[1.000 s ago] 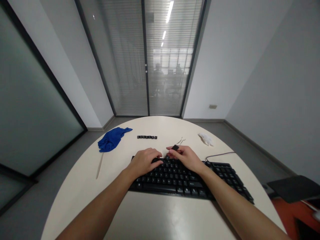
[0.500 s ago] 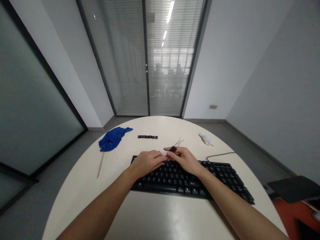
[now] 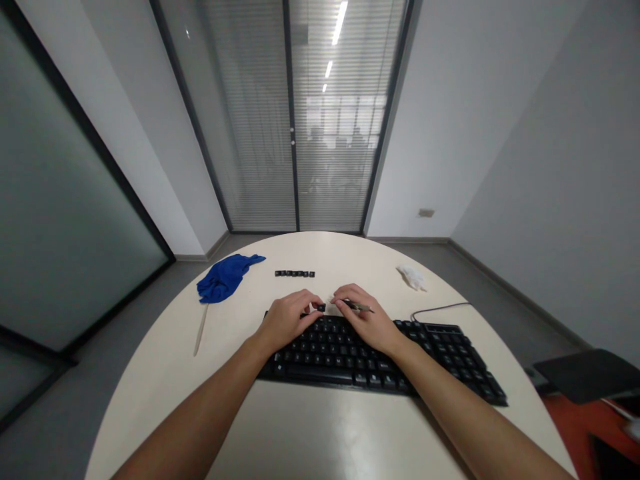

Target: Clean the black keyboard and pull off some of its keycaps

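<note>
My left hand pinches a small black keycap between thumb and fingertips, over the back edge of the black keyboard. Close by on the right, my right hand is closed around a slim keycap puller. Its dark handle points right, and its thin wire end is partly hidden at the fingertips facing the keycap. Both hands cover part of the upper key rows. Farther back on the table, several loose keycaps lie in a row.
A blue cloth lies at the left, with a thin pale stick in front of it. White crumpled tissue or cloth rests back right. The keyboard's cable runs off the right side of the round table.
The puller has turned in my right hand, from wires pointing away to handle pointing right. The hands have moved slightly apart, and a keycap now shows in my left fingertips.
</note>
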A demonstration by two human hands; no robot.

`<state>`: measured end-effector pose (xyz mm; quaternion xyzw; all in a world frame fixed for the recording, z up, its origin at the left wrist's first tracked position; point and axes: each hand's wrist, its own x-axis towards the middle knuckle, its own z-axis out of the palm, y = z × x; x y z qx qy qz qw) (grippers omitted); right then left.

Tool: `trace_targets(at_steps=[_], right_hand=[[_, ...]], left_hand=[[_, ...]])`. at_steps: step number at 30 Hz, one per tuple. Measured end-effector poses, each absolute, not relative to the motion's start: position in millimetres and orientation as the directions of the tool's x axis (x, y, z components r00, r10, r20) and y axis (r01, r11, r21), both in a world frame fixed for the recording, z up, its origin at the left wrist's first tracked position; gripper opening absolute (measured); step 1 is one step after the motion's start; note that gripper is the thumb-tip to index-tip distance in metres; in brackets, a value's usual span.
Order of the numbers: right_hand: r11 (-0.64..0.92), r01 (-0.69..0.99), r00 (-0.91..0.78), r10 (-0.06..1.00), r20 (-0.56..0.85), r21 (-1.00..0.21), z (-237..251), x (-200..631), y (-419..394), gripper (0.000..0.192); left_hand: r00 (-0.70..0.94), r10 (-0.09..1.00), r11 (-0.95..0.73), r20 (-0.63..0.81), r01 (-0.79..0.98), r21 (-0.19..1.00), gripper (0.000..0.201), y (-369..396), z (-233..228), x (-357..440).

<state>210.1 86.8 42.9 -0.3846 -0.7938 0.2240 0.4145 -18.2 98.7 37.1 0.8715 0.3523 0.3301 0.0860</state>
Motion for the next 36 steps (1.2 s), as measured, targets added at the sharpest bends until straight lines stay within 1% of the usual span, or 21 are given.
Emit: trace_targets(at_steps=[2,4,8,12,18,22,26,29,31,34,36], right_hand=[[0.644,0.445,-0.41,0.765,0.498,-0.623,42,210,85,0.02],[0.653,0.494,-0.449,0.757,0.475,-0.573,42,210,84,0.023],[0.632,0.578,-0.474,0.775,0.417,-0.517,42,208,81,0.028],[0.61,0.628,-0.489,0.792,0.365,-0.482,46,207,78,0.027],[0.655,0.618,-0.53,0.756,0.385,-0.435,47,207,79,0.024],[0.657,0.618,-0.529,0.754,0.389,-0.432,47,207,79,0.023],[0.646,0.624,-0.529,0.764,0.37,-0.44,48,205,78,0.023],[0.616,0.647,-0.503,0.788,0.355,-0.449,48,205,79,0.024],[0.571,0.683,-0.454,0.82,0.348,-0.455,46,208,82,0.025],[0.466,0.77,-0.348,0.879,0.326,-0.435,43,214,91,0.028],[0.388,0.833,-0.29,0.914,0.285,-0.396,42,219,98,0.028]], left_hand=[[0.53,0.679,-0.73,0.508,0.56,0.391,0.007,99,37,-18],[0.531,0.683,-0.727,0.501,0.562,0.395,0.008,99,36,-19],[0.534,0.686,-0.725,0.495,0.558,0.403,0.01,100,33,-20],[0.536,0.683,-0.729,0.497,0.542,0.418,0.012,100,33,-20],[0.534,0.706,-0.707,0.465,0.558,0.435,0.012,102,30,-21],[0.557,0.695,-0.718,0.454,0.558,0.416,0.009,103,28,-21],[0.582,0.677,-0.736,0.451,0.539,0.409,0.01,102,31,-20],[0.582,0.686,-0.728,0.437,0.546,0.415,0.011,101,33,-19],[0.578,0.7,-0.714,0.42,0.566,0.412,0.011,101,35,-18],[0.581,0.714,-0.7,0.39,0.598,0.391,0.013,100,36,-18],[0.585,0.717,-0.697,0.379,0.609,0.377,0.014,99,36,-17]])
